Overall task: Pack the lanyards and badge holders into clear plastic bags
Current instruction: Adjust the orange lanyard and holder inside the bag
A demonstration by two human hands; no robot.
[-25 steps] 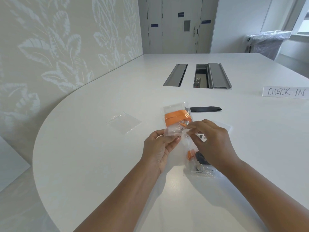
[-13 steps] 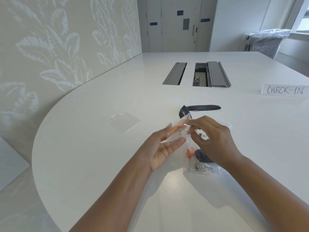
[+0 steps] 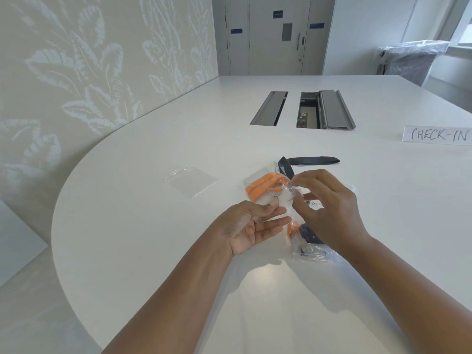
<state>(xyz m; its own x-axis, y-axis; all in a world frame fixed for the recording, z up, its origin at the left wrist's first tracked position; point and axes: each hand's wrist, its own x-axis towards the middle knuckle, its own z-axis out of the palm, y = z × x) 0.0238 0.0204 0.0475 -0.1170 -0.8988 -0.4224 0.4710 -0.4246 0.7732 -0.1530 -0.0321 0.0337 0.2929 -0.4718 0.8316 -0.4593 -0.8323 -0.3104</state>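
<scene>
A clear plastic bag (image 3: 258,198) with a folded orange lanyard (image 3: 263,187) and its metal clip inside lies tilted between my hands. My right hand (image 3: 329,208) pinches the bag's upper right corner with thumb and fingertips. My left hand (image 3: 252,226) is palm up just below the bag, fingers spread, fingertips touching its lower edge. A dark lanyard (image 3: 309,161) lies loose on the table behind the bag. Under my right hand sits another filled bag (image 3: 310,247) with orange and dark items. An empty clear bag (image 3: 191,180) lies flat to the left.
The white table (image 3: 153,238) curves along a leaf-patterned wall on the left. Two cable hatches (image 3: 301,109), one with its lid raised, are set in the table's far middle. A paper sign reading CHECK-IN (image 3: 439,135) lies at the right.
The orange-lanyard bag has been turned and laid over to the left, the right hand moving to its corner. My left hand let go and opened palm up. The dark lanyard behind is now uncovered.
</scene>
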